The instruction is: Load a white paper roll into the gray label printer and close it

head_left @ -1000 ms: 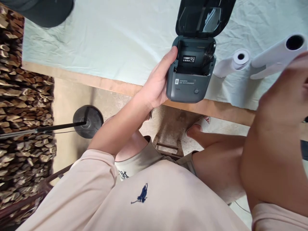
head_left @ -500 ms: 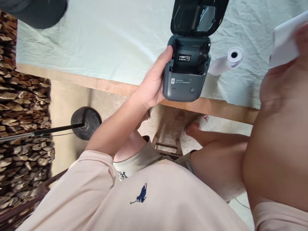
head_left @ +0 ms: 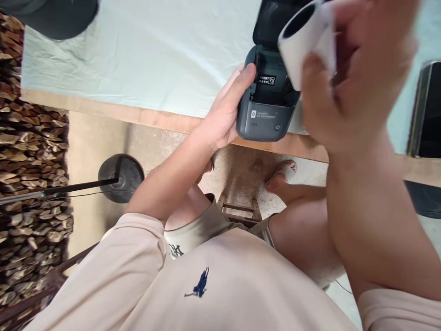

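Right hand (head_left: 347,87) raised, fingers curled round paper roll (head_left: 303,39) above open printer (head_left: 267,105)

Dark grey printer (head_left: 265,117), lid open, sits at the counter (head_left: 138,69) edge; a blurred white paper roll (head_left: 305,43), seemingly hollow-cored, is held above it.

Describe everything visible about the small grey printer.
The printer is a small, dark grey, plastic-looking box with rounded corners. Its lid is open, exposing an empty paper bay with a label inside. The front bears a small logo, text and a round button. It sits at the table edge; the left hand grips its left side.
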A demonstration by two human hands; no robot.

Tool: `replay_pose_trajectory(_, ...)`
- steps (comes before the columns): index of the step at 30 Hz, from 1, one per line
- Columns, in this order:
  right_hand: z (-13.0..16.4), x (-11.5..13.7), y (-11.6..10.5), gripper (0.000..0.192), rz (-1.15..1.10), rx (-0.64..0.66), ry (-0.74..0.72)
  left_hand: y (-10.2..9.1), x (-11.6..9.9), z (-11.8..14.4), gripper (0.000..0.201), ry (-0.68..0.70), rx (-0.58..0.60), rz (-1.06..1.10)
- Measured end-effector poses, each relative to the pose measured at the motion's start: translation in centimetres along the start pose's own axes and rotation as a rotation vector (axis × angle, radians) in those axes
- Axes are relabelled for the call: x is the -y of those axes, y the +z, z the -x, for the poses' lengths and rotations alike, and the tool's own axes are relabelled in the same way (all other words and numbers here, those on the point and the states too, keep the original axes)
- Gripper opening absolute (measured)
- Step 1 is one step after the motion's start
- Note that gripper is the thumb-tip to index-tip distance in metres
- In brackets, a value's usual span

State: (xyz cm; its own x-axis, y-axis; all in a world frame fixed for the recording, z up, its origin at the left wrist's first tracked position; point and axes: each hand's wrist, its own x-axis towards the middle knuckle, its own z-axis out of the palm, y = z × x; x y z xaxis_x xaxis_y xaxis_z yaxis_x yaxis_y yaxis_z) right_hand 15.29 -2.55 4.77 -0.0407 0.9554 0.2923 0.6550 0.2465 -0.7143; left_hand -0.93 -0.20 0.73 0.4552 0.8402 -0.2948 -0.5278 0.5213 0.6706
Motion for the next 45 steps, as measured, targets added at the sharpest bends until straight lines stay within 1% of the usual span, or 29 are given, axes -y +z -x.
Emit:
replay_pose_trajectory(2, 0.0, 0.7, 0.4, 0.049, 0.177, 0.044, -0.105, -0.1, 0.0, 0.1, 0.034, -0.025, 0.038, -0.008)
replay_pose_trajectory(3, -0.1, 0.9, 0.5, 0.053, 0.251, 0.07, -0.118, -0.1, -0.1, 0.1, 0.034, -0.039, 0.047, -0.017)
replay_pose_trajectory(5, -0.2, 0.9, 0.6, 0.057, 0.3, 0.113, -0.075, -0.2, -0.1, 0.2, 0.034, -0.048, 0.035, -0.04)
replay_pose_trajectory(6, -0.3, 0.9, 0.7, 0.055, 0.293, 0.123, -0.056, -0.2, -0.2, 0.2, 0.036, -0.047, 0.024, -0.053)
replay_pose_trajectory(7, -0.4, 0.8, 0.8, 0.049, 0.281, 0.124, -0.044, -0.1, -0.2, 0.2, 0.037, -0.046, 0.019, -0.065)
replay_pose_trajectory(8, -0.4, 0.8, 0.9, 0.038, 0.274, 0.114, -0.041, -0.1, -0.2, 0.2, 0.038, -0.045, 0.019, -0.072)
replay_pose_trajectory(10, -0.4, 0.8, 1.2, 0.014, 0.298, 0.061, -0.06, -0.1, -0.4, 0.3, 0.038, -0.051, 0.026, -0.059)
replay_pose_trajectory(11, -0.3, 0.8, 1.3, 0.007, 0.327, 0.031, -0.066, 0.0, -0.5, 0.3, 0.037, -0.055, 0.031, -0.038)
replay_pose_trajectory(14, 0.0, 0.9, 1.5, 0.009, 0.395, -0.03, -0.05, 0.0, -0.7, 0.3, 0.036, -0.079, 0.041, 0.026)
replay_pose_trajectory(16, 0.0, 0.9, 1.5, 0.011, 0.392, -0.048, -0.042, -0.1, -0.7, 0.3, 0.035, -0.097, 0.052, 0.04)
replay_pose_trajectory(18, -0.2, 0.7, 1.4, 0.023, 0.37, -0.024, -0.036, -0.3, -0.5, 0.2, 0.033, -0.104, 0.058, 0.026)
replay_pose_trajectory(20, -0.6, 0.7, 1.3, 0.031, 0.369, 0.027, 0.019, -0.5, -0.3, 0.2, 0.028, -0.07, 0.061, -0.004)
replay_pose_trajectory(23, -0.9, 1.0, 1.2, 0.021, 0.433, 0.045, 0.135, -0.7, 0.0, 0.1, 0.022, -0.013, 0.058, -0.032)
replay_pose_trajectory(24, -0.9, 1.2, 1.2, 0.015, 0.449, 0.038, 0.137, -0.7, 0.0, 0.1, 0.022, -0.022, 0.052, -0.025)
replay_pose_trajectory(26, -0.5, 1.4, 1.3, 0.009, 0.457, 0.021, 0.054, -0.7, -0.2, 0.1, 0.022, -0.058, 0.055, 0.0)
replay_pose_trajectory(28, 0.1, 1.3, 1.3, 0.014, 0.429, 0.007, -0.088, -0.8, -0.4, 0.2, 0.019, -0.042, 0.093, -0.008)
replay_pose_trajectory(30, 0.9, 1.0, 1.4, 0.018, 0.384, 0.007, -0.214, -0.9, -0.6, 0.2, 0.012, 0.016, 0.14, -0.084)
replay_pose_trajectory(31, 1.3, 0.8, 1.3, 0.017, 0.356, 0.006, -0.265, -0.9, -0.6, 0.3, 0.011, 0.047, 0.15, -0.13)
replay_pose_trajectory(33, 2.0, 0.4, 1.2, 0.016, 0.282, -0.02, -0.331, -1.1, -0.5, 0.4, 0.015, 0.084, 0.155, -0.197)
replay_pose_trajectory(35, 2.3, 0.0, 1.1, 0.016, 0.206, -0.093, -0.331, -1.1, -0.4, 0.4, 0.02, 0.094, 0.159, -0.216)
replay_pose_trajectory(37, 2.0, -0.6, 1.0, 0.015, 0.152, -0.223, -0.256, -1.2, -0.3, 0.6, 0.026, 0.09, 0.173, -0.225)
replay_pose_trajectory(38, 1.7, -0.9, 1.0, 0.019, 0.125, -0.297, -0.217, -1.1, -0.4, 0.6, 0.031, 0.091, 0.171, -0.229)
replay_pose_trajectory(39, 1.3, -1.3, 1.1, 0.028, 0.087, -0.354, -0.198, -1.0, -0.4, 0.7, 0.038, 0.086, 0.163, -0.235)
replay_pose_trajectory(40, 0.8, -1.7, 1.2, 0.038, 0.024, -0.378, -0.195, -0.9, -0.6, 0.8, 0.047, 0.071, 0.147, -0.238)
replay_pose_trajectory(41, 0.2, -2.0, 1.3, 0.043, -0.061, -0.365, -0.208, -0.7, -0.7, 1.0, 0.058, 0.047, 0.123, -0.237)
replay_pose_trajectory(42, -0.3, -2.2, 1.5, 0.044, -0.163, -0.331, -0.235, -0.6, -0.9, 1.1, 0.068, 0.014, 0.093, -0.227)
replay_pose_trajectory(44, -1.0, -2.1, 1.8, 0.038, -0.339, -0.285, -0.27, -0.2, -1.2, 1.3, 0.08, -0.042, 0.028, -0.18)
replay_pose_trajectory(45, -1.0, -1.9, 1.9, 0.035, -0.382, -0.293, -0.239, -0.1, -1.2, 1.3, 0.083, -0.054, 0.003, -0.151)
